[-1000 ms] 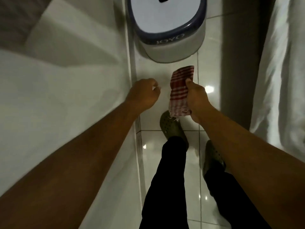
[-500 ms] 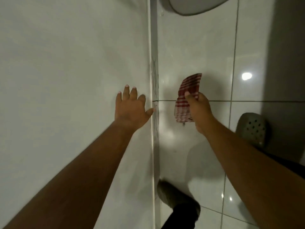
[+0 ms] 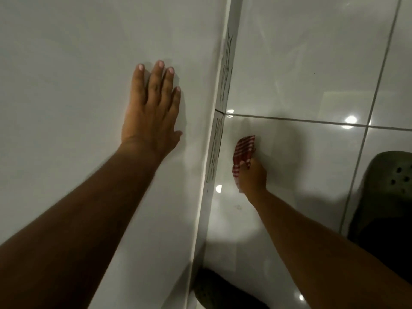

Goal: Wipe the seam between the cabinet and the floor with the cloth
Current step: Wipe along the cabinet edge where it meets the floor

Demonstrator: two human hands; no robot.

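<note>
Since half a second ago, right hand [image 3: 253,178] has dropped toward the floor [image 3: 301,63], cloth [image 3: 243,151] bunched in its closed fingers. Head view: left hand [image 3: 151,112] spread flat, holding nothing, braced on the cabinet [image 3: 89,63] front. Seam [image 3: 217,139] runs near-to-far between both hands; cloth lies just right of it, not yet touching as far as I can tell. Right hand nearer; judged next move: a short shift left.

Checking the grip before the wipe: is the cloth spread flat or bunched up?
Bunched. The red-and-white checked cloth is gathered in the right hand, only a crumpled end sticking out past the fingers, not laid flat.
</note>
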